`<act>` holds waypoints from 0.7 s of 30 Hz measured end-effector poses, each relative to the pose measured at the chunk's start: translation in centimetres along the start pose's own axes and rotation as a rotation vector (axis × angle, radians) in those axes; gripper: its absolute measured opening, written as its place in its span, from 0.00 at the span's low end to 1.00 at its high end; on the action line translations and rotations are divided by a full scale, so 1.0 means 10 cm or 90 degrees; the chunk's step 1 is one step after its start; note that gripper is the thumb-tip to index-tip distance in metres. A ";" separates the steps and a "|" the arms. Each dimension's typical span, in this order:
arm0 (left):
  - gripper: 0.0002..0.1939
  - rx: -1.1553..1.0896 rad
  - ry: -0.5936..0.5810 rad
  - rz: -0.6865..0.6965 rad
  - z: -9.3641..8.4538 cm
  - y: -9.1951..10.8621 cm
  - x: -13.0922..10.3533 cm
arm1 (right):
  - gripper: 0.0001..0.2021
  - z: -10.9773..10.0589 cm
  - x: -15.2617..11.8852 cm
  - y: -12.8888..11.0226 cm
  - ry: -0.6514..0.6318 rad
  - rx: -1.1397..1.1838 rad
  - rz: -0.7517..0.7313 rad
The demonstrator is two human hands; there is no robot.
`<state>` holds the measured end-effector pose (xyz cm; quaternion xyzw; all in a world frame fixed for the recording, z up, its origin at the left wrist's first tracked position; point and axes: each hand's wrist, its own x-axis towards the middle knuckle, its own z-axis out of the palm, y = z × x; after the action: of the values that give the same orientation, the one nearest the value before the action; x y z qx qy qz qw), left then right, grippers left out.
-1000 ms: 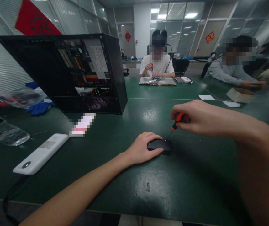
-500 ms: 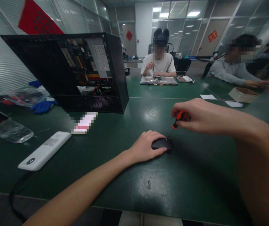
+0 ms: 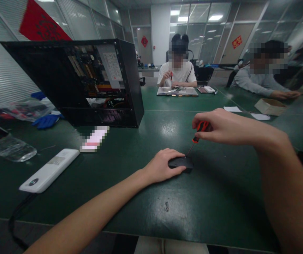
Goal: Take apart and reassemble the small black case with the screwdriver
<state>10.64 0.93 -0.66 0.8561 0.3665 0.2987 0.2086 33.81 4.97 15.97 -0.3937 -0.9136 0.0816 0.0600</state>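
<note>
"Where was the small black device?"

"On the table, under the left hand, whose thumb and fingers gripped its near and far sides."

"And the right hand?"

"It pinched a red-and-black screwdriver by the handle, the shaft slanting down to the device's far edge, beside the left hand's fingers."

"Was that angle good?"

"Probably not ideal; a more upright shaft, pressed firmly while the left hand braced clear of the tip, would likely have slipped less."

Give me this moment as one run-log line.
left hand: grips black device | right hand: holds screwdriver, tip at device | farther off: PC case
</note>
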 end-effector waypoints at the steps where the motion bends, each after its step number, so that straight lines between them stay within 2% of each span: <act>1: 0.20 -0.004 0.001 -0.001 0.00 0.01 0.00 | 0.09 0.00 0.00 0.01 0.003 0.000 -0.003; 11: 0.20 -0.014 0.008 -0.017 0.00 0.03 0.01 | 0.07 0.03 0.00 0.08 -0.009 0.014 -0.004; 16: 0.19 -0.011 0.005 -0.007 0.00 0.03 0.01 | 0.08 0.01 -0.06 -0.08 -0.043 0.039 -0.123; 18: 0.20 -0.007 0.003 -0.010 0.00 0.03 0.00 | 0.08 0.03 -0.06 -0.13 -0.028 0.018 -0.136; 21: 0.20 -0.002 0.000 -0.012 -0.01 0.03 -0.01 | 0.11 0.07 -0.03 -0.16 0.026 -0.045 -0.100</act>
<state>10.66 0.70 -0.44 0.8522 0.3744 0.2972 0.2128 32.79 3.57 15.57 -0.3242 -0.9426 0.0365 0.0713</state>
